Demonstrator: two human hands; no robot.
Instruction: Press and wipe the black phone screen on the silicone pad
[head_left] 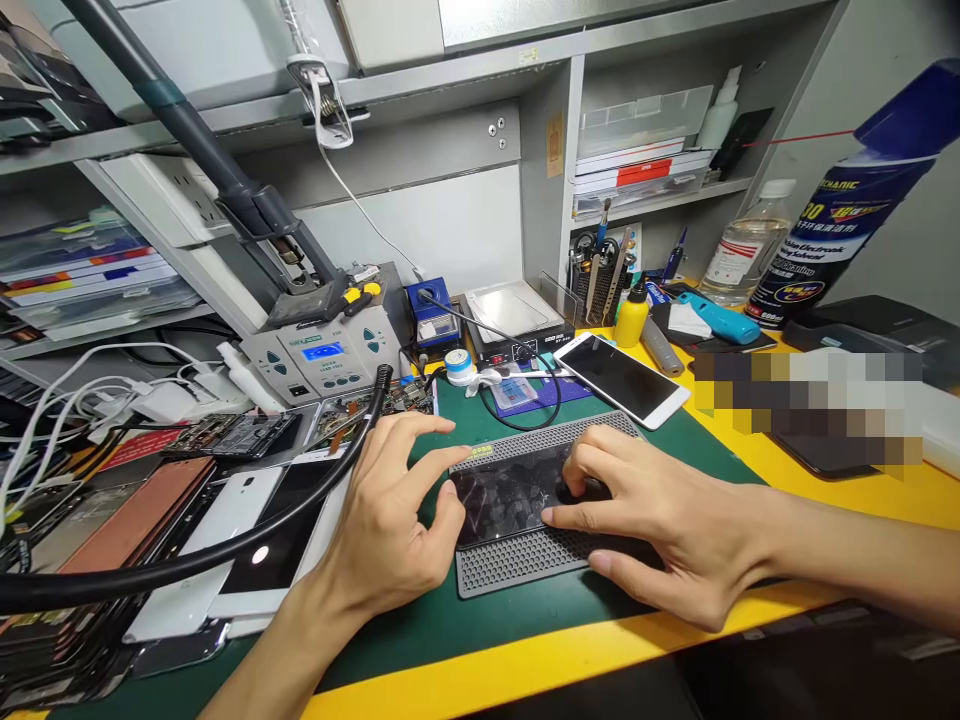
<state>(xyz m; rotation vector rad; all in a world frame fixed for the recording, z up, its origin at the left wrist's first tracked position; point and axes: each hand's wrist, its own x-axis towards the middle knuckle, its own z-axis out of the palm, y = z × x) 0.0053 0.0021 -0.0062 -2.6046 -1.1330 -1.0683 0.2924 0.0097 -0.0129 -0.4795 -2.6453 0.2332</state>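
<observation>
A black phone-sized screen with smudges on its dark surface lies flat on a grey perforated pad. At its left end is my left hand, thumb and forefinger apart at the edge, holding nothing; whether the thumb touches the screen is hard to tell. Over the right part reaches my right hand, with bent fingers spread and fingertips resting on the dark glass. The hand hides the screen's right end. A small yellow label sits at the pad's upper left.
A white phone lies behind the pad. Left are stacked phones and a black hose crossing above them. A soldering station, a hot plate, a yellow bottle and a spray can stand behind.
</observation>
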